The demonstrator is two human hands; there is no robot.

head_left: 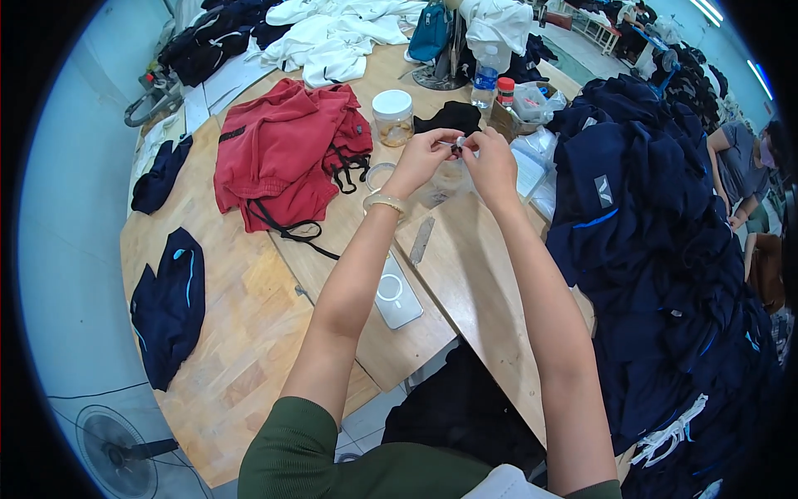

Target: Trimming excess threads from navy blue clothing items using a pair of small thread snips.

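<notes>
My left hand and my right hand meet over the table, fingertips pinched together on a tiny dark and whitish piece. It is too small to name, and the fingers partly cover it. A pale bangle circles my left wrist. Just behind the hands lies a bunched black cloth. To the left of them stands a see-through jar with a white lid and small yellowish things inside. Beneath the hands, a see-through container or bag is partly hidden.
Folded red garments with black cords lie left. A white phone and a narrow grey strip rest nearer me. Dark blue garments heap up on the right. A water bottle stands at the back; a person sits far right.
</notes>
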